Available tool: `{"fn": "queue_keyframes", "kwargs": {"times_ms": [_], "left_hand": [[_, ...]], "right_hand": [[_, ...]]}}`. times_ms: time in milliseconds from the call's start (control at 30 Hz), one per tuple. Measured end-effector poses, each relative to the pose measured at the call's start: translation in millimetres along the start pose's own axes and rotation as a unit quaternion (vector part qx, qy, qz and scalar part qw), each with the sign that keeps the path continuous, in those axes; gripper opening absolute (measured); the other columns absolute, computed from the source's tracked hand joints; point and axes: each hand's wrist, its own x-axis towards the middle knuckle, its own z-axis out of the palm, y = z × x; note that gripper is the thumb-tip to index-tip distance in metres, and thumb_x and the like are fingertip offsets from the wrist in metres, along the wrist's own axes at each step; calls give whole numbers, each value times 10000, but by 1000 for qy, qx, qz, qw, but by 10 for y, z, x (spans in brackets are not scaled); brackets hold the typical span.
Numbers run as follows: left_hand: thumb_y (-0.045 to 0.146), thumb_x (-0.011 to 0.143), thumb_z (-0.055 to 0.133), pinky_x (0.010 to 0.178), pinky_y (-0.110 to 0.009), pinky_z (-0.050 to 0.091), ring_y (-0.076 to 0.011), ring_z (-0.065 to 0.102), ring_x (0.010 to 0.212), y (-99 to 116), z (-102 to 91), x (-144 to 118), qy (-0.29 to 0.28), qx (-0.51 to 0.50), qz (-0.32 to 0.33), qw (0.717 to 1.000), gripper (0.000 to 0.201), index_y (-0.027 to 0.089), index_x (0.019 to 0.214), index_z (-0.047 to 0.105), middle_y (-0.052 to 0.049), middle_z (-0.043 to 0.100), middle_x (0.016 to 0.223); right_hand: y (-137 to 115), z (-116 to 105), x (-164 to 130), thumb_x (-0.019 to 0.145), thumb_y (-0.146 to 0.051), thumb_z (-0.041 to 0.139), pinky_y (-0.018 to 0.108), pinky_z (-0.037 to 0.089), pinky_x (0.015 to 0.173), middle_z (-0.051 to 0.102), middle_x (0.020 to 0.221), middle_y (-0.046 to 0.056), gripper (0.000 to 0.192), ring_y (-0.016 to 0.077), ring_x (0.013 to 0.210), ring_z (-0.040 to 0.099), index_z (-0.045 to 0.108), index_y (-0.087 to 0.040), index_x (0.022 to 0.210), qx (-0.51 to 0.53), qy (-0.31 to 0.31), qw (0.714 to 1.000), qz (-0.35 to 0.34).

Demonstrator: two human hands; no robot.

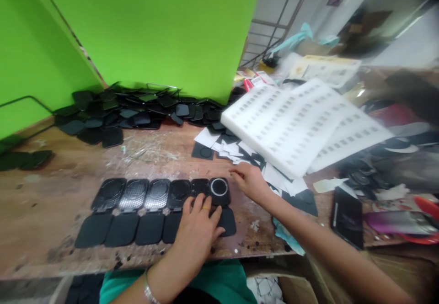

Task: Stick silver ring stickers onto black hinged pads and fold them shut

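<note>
Tabletop (pixel 61 194): worn wood, crowded along the back and right, leaving scope for parts to be mixed up. White foam slab (pixel 298 125), blurred, with rows of small marks or slots: it overlies white paper scraps (pixel 233 148); a wide sweep of the right arm might catch it and shift the stack. Pile of black panels (pixel 137 112) at the back: loosely heaped, judged liable to slide if knocked. Row of six hinged black pad units (pixel 150 229), lying open: closely spaced, so sideways pressure at one end could push the line askew.

Left grip (pixel 199 224): fingers spread, palm down over the row's right end, visibly clasping nothing; uneven pressing might move the unit beneath. Right grip (pixel 248 178): fingertips drawn together, just right of the row; whether anything is pinched there cannot be told.

Rightmost upper panel (pixel 219 201): just beyond the left fingertips and left of the right ones. Pale ring (pixel 212 187): on that panel, roughly central; if unfixed, which the view does not establish, a brush from either side could knock it off-centre. Dark specks (pixel 118 264) at the near edge: possible contamination should a pad slide across them.
</note>
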Motion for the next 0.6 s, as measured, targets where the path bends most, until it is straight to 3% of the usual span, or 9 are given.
{"fn": "queue_keyframes", "kwargs": {"times_ms": [100, 233, 333, 467, 600], "left_hand": [[454, 822, 732, 986, -506, 347, -347, 539, 1184, -40, 109, 2, 43, 0, -3, 999, 345, 286, 1123, 735, -102, 686, 1234], [402, 797, 770, 975, -491, 344, -341, 544, 1167, -74, 190, 20, 75, -5, -6, 997, 298, 309, 1080, 754, -86, 703, 1200], [369, 794, 775, 972, -493, 345, -340, 541, 1165, -89, 181, 18, 83, -3, -3, 997, 284, 305, 1070, 754, -86, 694, 1215], [317, 793, 778, 944, -475, 374, -326, 544, 1142, -134, 83, -19, 78, -6, -16, 997, 329, 273, 1115, 730, -86, 686, 1216], [268, 818, 753, 952, -468, 393, -315, 529, 1148, -200, -59, -93, 62, -6, -57, 996, 335, 210, 1145, 706, -104, 673, 1187]], "right_hand": [[230, -435, 239, 808, -150, 561, 322, 492, 778, 719, 835, 70, 169, 210, 789, 642, 723, -198, 797, -82, 83, 993, 23], [699, -1225, 655, 813, -123, 464, 394, 461, 837, 695, 957, 147, 236, 261, 894, 615, 698, -154, 830, -174, 208, 957, 106], [1016, -1634, 890, 786, -110, 457, 398, 453, 773, 682, 866, 158, 232, 258, 804, 604, 687, -132, 770, -211, 234, 934, 167], [1255, -1763, 1035, 720, -131, 563, 357, 438, 675, 620, 646, 80, 133, 221, 653, 565, 650, -162, 624, -226, 199, 932, 202], [1285, -1712, 989, 737, -149, 544, 390, 447, 689, 613, 704, 110, 124, 249, 693, 575, 660, -153, 693, -244, 217, 928, 179]]}}
